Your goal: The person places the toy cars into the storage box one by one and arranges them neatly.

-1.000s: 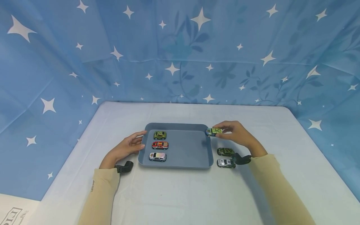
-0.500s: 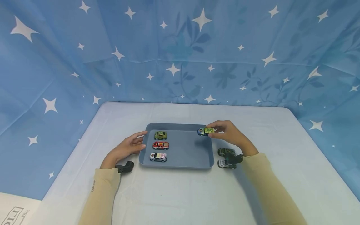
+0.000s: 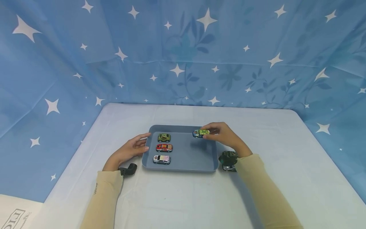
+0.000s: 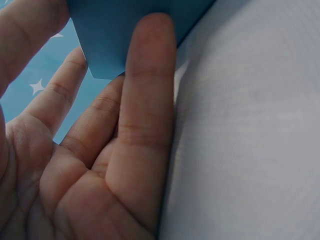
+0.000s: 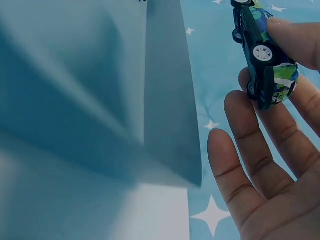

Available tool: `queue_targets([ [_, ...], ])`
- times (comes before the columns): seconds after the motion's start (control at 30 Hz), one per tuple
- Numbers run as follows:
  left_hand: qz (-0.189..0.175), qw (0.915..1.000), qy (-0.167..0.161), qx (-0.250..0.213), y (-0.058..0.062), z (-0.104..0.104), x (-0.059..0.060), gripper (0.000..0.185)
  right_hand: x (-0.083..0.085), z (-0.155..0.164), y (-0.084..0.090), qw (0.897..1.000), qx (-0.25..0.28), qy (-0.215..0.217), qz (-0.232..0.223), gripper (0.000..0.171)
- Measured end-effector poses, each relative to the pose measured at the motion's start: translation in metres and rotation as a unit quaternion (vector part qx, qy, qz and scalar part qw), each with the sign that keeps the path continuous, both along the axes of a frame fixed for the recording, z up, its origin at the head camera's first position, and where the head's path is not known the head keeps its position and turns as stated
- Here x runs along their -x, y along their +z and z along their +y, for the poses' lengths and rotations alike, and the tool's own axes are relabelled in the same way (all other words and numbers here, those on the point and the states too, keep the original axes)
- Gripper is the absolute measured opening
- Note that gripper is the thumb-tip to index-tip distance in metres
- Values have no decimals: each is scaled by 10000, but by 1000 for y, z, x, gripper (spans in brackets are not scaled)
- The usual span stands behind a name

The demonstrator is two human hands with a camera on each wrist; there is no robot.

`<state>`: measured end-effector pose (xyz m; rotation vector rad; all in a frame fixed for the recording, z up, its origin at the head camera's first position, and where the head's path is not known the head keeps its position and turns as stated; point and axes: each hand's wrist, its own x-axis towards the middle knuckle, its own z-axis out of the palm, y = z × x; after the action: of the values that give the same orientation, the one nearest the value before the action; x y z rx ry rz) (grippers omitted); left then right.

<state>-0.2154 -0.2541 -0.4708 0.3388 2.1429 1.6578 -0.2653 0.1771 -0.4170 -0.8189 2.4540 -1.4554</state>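
So the right hand [image 3: 224, 135] is pinching a little green-and-blue toy car [image 3: 200, 133] by its sides, thumb on one flank and fingertips on the other, the remaining fingers [image 5: 250, 165] fanned loose below it. It's hanging just above the far right corner of the blue-grey tray [image 3: 186, 167], not touching the floor of it.

My guess is it's a small die-cast type: hard glossy shell, rigid, light, probably a bit slick on the painted roof. The wrist view shows rubbery-looking black tyres with white hubs, so it'll likely roll if set down on any tilt. Gripping across the doors like this seems the sane spot, since the wheels would just spin.

The left hand [image 3: 130, 152] lies flat and relaxed, fingertips [image 4: 150, 55] against the tray's left wall. The tray looks like smooth matte plastic with a low rim and rounded corners.

Just beyond those fingertips, inside the tray, a column of three: an olive car [image 3: 164, 137], a red one [image 3: 164, 147], a white checked one [image 3: 161, 159]. Tucked under the right wrist, outside the tray, sits a camo car [image 3: 227, 156] with a silver car [image 3: 227, 167] right beside it. Everything's on a pale cloth-covered table [image 3: 177, 197].
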Motion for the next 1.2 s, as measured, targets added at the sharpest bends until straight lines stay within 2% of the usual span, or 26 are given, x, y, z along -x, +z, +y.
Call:
queue_targets([
  [0.33, -43, 10000, 11, 14, 0, 0, 1, 77, 1, -16, 1, 9995, 134, -18, -290, 33],
  [0.7, -72, 9999, 115, 95, 1, 0, 1, 76, 2, -35, 0, 9987, 93, -226, -450, 34],
  [1.2, -108, 9999, 106, 78, 0, 0, 2, 77, 6, -60, -6, 9958, -378, -713, -438, 30],
])
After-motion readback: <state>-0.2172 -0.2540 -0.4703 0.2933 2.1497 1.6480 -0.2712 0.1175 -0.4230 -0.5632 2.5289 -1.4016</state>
